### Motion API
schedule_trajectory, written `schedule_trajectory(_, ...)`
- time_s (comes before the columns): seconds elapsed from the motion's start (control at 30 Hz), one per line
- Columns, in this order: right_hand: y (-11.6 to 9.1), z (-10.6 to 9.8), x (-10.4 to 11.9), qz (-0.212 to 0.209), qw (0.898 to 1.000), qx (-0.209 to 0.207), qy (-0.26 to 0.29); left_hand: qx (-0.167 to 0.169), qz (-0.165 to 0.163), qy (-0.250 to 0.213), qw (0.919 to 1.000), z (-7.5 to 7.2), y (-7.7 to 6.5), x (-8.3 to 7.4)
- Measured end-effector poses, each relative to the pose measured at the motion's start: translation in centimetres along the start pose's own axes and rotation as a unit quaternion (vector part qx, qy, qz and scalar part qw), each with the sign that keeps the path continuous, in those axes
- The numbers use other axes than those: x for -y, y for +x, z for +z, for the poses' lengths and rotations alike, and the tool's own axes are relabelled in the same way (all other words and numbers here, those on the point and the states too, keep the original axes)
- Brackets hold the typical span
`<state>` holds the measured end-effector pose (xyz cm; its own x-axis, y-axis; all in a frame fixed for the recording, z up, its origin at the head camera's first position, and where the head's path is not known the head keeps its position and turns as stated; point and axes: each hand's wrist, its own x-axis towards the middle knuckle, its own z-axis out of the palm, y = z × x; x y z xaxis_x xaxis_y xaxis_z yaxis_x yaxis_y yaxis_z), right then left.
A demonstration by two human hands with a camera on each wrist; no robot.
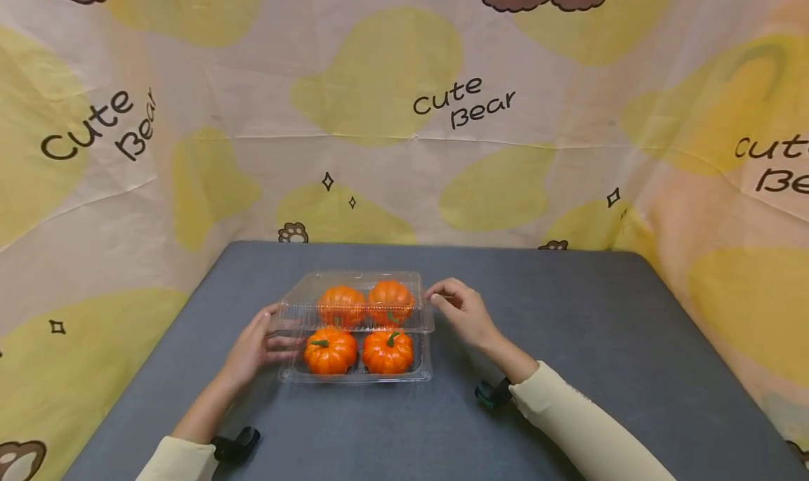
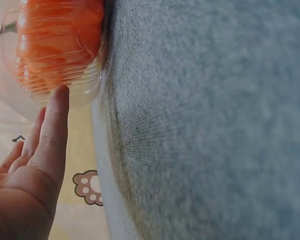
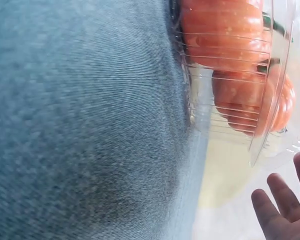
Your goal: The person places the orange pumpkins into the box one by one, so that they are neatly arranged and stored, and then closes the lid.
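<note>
A clear plastic clamshell box stands on the table with small orange pumpkins inside, two in front and two behind. The green-stemmed front pumpkins show below the lid's edge, while the back pumpkins are seen through the lid, which is tilted partly up. At the box's left side is my left hand, fingers extended and fingertips right at the clear wall. My right hand is by the lid's right edge, thumb and forefinger close together; its other fingers are loosely extended beside the box in the right wrist view.
The grey table extends beyond the box on both sides. Behind it hangs a printed cloth with yellow patches and lettering. Each wrist wears a dark band-mounted device.
</note>
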<state>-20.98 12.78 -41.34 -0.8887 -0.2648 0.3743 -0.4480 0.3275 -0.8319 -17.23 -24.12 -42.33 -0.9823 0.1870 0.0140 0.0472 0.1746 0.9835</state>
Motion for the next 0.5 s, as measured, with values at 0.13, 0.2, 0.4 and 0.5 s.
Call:
schedule_trajectory(0.13, -0.4, 0.1, -0.5, 0.0, 1.0, 0.006, -0.002, 0.004, 0.007, 0.012, 0.9999, -0.2, -0.4, 0.0)
schedule_trajectory(0.2, -0.6, 0.2, -0.6, 0.003, 1.0, 0.011, -0.003, 0.006, 0.01, 0.02, 0.9997, -0.2, -0.6, 0.0)
schedule_trajectory(0.4, -1.1, 0.4, -0.7, 0.005, 1.0, 0.019, -0.013, 0.001, -0.002, 0.033, 0.9994, -0.2, -1.2, -0.2)
schedule_trajectory(0.5, -1.3, 0.5, -0.6, -0.001, 1.0, 0.023, -0.014, 0.0, -0.004, 0.04, 0.9992, -0.3, -1.4, -0.2)
